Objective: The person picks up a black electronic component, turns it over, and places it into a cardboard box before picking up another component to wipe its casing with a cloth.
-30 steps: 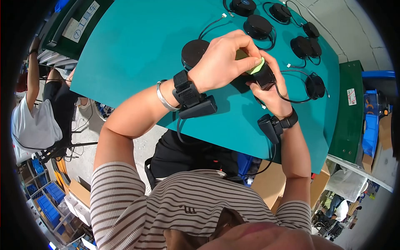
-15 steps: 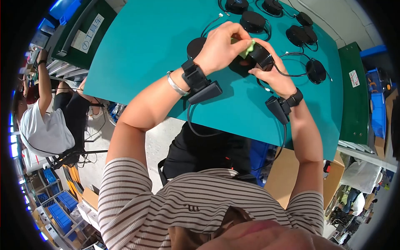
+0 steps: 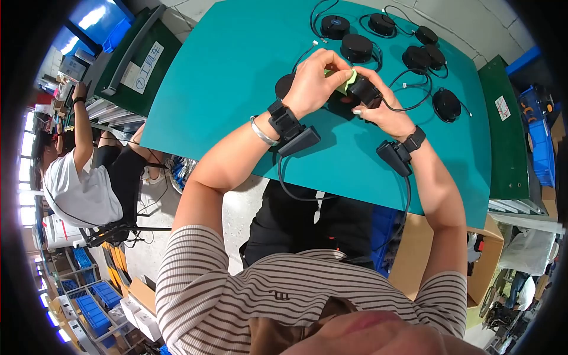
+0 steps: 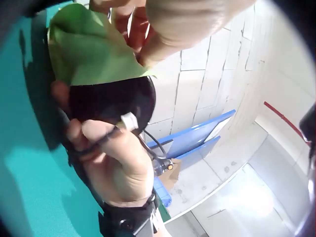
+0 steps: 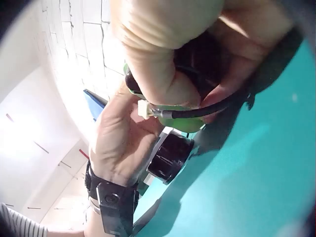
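In the head view my left hand [image 3: 316, 83] pinches a light-green cloth [image 3: 350, 81] between thumb and fingers. It covers one face of a round black unit [image 3: 365, 92]. My right hand [image 3: 391, 112] grips that unit by its side, over the table's middle. The left wrist view shows the cloth [image 4: 94, 49] spread and creased across the unit [image 4: 116, 101], my left hand [image 4: 190, 22] at its edge. A black cable with a white connector [image 4: 129, 121] hangs by my right hand [image 4: 116, 160]. The connector [image 5: 144, 109] also shows in the right wrist view.
Several similar black units with cables, such as one [image 3: 357, 48] behind the hands and one [image 3: 447, 105] at right, lie on the green tabletop [image 3: 236, 83]. Another black unit [image 3: 284, 87] sits beside my left hand. A person in a white shirt [image 3: 83, 189] is at far left.
The head view has shifted, so the table and the other units sit differently in it. Both hands keep hold of the cloth and unit, and the unit's tilt has altered slightly.
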`<state>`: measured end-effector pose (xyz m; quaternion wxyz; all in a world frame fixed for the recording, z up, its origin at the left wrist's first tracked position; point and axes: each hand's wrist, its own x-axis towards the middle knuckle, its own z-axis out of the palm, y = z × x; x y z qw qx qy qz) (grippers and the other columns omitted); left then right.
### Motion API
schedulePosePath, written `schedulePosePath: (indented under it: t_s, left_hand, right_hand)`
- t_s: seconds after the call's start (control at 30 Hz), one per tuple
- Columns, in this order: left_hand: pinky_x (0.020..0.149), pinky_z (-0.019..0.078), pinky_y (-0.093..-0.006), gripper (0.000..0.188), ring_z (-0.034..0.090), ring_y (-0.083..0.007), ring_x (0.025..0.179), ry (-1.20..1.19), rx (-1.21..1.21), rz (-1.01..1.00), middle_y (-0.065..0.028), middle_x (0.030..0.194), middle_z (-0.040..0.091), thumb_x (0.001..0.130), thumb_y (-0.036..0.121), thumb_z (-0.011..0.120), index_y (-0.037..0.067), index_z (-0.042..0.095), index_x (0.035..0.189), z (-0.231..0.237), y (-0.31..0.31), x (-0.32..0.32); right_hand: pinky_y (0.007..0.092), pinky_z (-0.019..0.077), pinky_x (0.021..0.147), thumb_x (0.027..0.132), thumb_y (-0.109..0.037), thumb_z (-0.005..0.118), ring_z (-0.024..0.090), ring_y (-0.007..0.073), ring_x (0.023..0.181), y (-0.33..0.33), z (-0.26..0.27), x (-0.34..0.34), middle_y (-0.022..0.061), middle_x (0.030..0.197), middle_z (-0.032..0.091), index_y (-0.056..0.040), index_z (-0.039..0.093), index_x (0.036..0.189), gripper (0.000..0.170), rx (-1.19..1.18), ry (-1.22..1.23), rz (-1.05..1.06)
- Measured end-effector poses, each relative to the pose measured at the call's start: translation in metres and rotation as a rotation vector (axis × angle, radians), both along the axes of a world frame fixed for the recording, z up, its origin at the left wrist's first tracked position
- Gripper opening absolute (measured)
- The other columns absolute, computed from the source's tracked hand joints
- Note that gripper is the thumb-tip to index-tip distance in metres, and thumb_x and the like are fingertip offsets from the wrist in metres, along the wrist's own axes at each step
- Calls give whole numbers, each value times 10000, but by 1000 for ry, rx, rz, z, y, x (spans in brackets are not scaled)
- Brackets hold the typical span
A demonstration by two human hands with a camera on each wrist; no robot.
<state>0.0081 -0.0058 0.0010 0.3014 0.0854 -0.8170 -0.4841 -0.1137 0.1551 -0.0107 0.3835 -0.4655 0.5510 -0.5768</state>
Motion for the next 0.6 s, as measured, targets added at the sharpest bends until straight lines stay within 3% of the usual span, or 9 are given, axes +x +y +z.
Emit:
schedulePosePath:
  t_s: [0.07, 0.17, 0.3, 0.37, 0.5, 0.6]
  left_hand:
    - [714, 515, -276, 113, 617, -124, 789, 20, 43, -30, -36, 879, 568, 896, 113, 689, 5, 657, 906, 5, 4, 3]
    - [720, 518, -269, 116, 611, -122, 793, 27, -97, -17, -30, 886, 561, 901, 108, 686, -3, 654, 899, 7, 4, 3]
    - [708, 510, -274, 135, 606, -129, 793, 9, -8, -17, -33, 877, 567, 880, 119, 711, -1, 650, 888, 4, -1, -1]
    - [706, 508, -278, 140, 606, -133, 791, 20, 18, -11, -36, 873, 574, 873, 123, 718, 2, 651, 886, 4, 1, 1]
    - [707, 513, -292, 136, 615, -149, 773, 82, -200, -21, -48, 880, 604, 876, 128, 711, 9, 650, 903, 13, 10, 5]
    - [690, 515, -295, 127, 625, -158, 753, -7, -99, 33, -52, 874, 625, 877, 127, 708, 16, 648, 899, 10, 3, 3]
  right_hand:
    - [303, 526, 870, 745, 61, 579, 643, 180, 1069, -3, -7, -3, 78, 1232, 553, -112, 365, 1432, 740, -28, 91, 7]
    - [313, 517, 901, 741, 45, 589, 640, 181, 1072, -5, -10, -6, 82, 1260, 538, -92, 355, 1434, 744, -9, 96, -3]
    - [316, 502, 932, 744, 24, 597, 639, 183, 1068, -3, -5, -2, 85, 1284, 528, -88, 347, 1439, 747, -12, 20, 12]
    - [314, 502, 933, 747, 26, 593, 641, 182, 1068, -5, -14, -7, 86, 1281, 532, -87, 348, 1438, 742, -19, 92, 0]
    - [306, 502, 932, 754, 47, 578, 648, 178, 1063, -2, -4, -6, 87, 1256, 553, -86, 350, 1436, 731, -21, 234, -13]
    - [302, 506, 924, 756, 67, 561, 649, 174, 1063, 0, -2, -2, 85, 1231, 567, -86, 349, 1437, 729, -14, 45, 29]
